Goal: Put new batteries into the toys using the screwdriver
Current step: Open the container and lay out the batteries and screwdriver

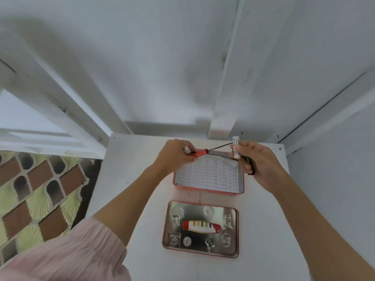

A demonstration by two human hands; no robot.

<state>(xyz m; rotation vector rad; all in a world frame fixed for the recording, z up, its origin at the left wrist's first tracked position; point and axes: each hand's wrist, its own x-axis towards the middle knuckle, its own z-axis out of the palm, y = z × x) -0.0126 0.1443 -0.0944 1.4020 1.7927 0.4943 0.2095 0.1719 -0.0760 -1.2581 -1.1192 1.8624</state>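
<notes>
My left hand grips the orange handle of a screwdriver; its dark shaft points right toward my right hand. My right hand holds a small white cylindrical toy upright, with something dark under the fingers. The screwdriver tip meets the white toy near its upper part. Both hands hover over an open red tin box lined with printed paper.
The tin's lid lies inside-up nearer to me, with a red, white and striped item in it. All of this is on a white table. White walls stand behind and to the right. A patterned floor is on the left.
</notes>
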